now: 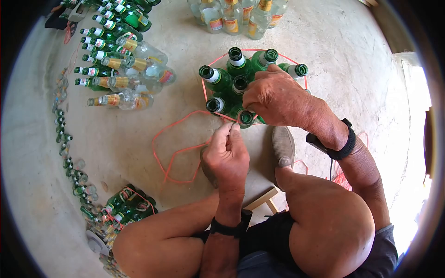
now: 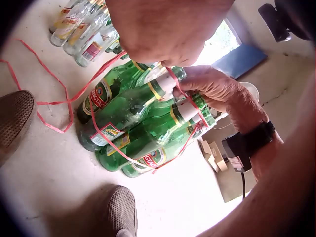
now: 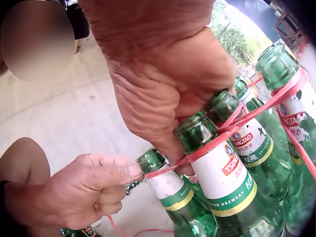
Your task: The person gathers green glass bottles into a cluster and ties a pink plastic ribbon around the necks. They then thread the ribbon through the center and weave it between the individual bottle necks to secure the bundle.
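Note:
A cluster of green bottles (image 1: 220,83) stands upright, their necks close together, with pink string (image 3: 232,129) crossing around the white neck labels and a loop (image 2: 118,148) lower around the bodies. At the near side, my left hand (image 1: 228,155) pinches the string between thumb and fingertips beside one bottle's neck; the left wrist view shows this hand (image 2: 170,29) above the necks. Over the cluster, my right hand (image 1: 280,97) has curled fingers among the necks, one fingertip at the string in the right wrist view (image 3: 163,74); its other fingertips are partly hidden.
Green and clear bottles (image 1: 134,67) lie in a pile at the upper left, and clear bottles (image 1: 232,18) stand beyond the cluster. Loose string (image 1: 155,148) trails over the floor. A tied bundle (image 1: 132,204) is at lower left; a shoe (image 1: 282,146) is near the cluster.

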The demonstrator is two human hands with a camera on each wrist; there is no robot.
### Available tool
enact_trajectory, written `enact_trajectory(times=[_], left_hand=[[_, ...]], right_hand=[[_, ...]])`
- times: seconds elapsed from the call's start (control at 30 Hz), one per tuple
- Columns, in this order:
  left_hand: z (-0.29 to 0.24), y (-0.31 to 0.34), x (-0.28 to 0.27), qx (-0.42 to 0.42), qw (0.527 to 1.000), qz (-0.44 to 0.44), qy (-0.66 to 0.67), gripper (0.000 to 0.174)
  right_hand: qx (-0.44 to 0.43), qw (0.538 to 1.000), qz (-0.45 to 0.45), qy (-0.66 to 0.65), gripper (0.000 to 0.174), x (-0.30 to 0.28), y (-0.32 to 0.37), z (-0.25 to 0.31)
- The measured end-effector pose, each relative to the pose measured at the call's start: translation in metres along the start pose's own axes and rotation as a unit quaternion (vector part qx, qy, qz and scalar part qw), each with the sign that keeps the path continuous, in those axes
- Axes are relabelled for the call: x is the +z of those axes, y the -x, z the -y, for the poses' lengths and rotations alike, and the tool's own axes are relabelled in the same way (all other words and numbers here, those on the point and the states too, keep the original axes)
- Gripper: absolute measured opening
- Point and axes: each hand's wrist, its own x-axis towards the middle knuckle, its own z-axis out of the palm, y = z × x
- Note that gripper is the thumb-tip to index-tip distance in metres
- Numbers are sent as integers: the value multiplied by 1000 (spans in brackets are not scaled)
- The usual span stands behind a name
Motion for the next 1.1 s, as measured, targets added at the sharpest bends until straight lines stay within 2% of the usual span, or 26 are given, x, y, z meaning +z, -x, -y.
enact_trajectory(times=[0.17, 0.47, 0.67, 0.77, 0.83, 1.0, 1.1], left_hand=[[-4, 1, -7, -25, 999, 10, 23, 6], [-1, 6, -7, -38, 998, 12, 58, 6], [-1, 9, -8, -43, 997, 13, 58, 5], [-2, 10, -9, -36, 998, 8, 54, 5], [-2, 12, -9, -34, 998, 8, 54, 5], [2, 14, -11, -28, 999, 10, 37, 5], [4, 16, -10, -33, 999, 12, 42, 6]], right_hand=[[-17, 999, -43, -14, 9, 5, 2, -2], [-23, 998, -41, -40, 10, 4, 1, -9], [-45, 996, -75, 6, 12, 8, 2, -10], [-56, 994, -97, 10, 11, 13, 3, -12], [-52, 995, -81, -9, 2, 11, 4, -16], [-47, 995, -83, -7, 2, 13, 5, -16], [-45, 994, -99, 8, 9, 12, 6, -13]])
